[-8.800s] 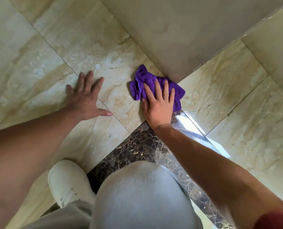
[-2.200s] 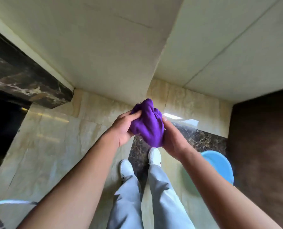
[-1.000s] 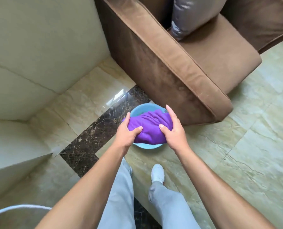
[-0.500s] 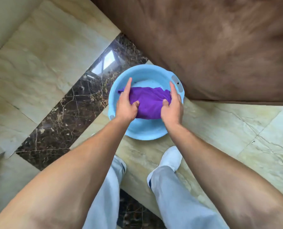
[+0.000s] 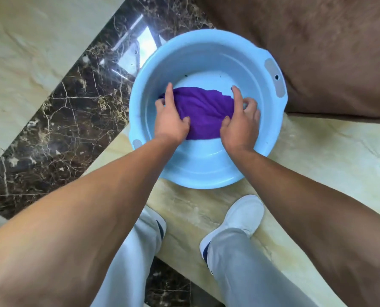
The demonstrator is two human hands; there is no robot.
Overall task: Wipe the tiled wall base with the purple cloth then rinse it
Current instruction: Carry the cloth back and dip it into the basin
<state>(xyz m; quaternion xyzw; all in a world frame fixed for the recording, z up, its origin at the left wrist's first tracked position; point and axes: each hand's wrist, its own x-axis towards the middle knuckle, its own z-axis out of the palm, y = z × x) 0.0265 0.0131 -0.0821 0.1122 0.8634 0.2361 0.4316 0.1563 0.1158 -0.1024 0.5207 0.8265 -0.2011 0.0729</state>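
step: rinse | my left hand and right hand each grasp an end of the purple cloth inside the round light-blue plastic basin, spreading it to soak

1. Cloth: purple, soft napped fabric, matt.
2. Basin: light blue plastic, smooth, slight sheen on the inner wall.
3. Floor tiles: beige veined stone look, polished.
4. Dark strip: brown-black marble look with pale veins, glossy, mirrors window light.
5. Sofa: brown suede-like fabric, matt, brushed nap.
6. Shoe: white, matt upper.
7. Trousers: pale grey woven fabric.
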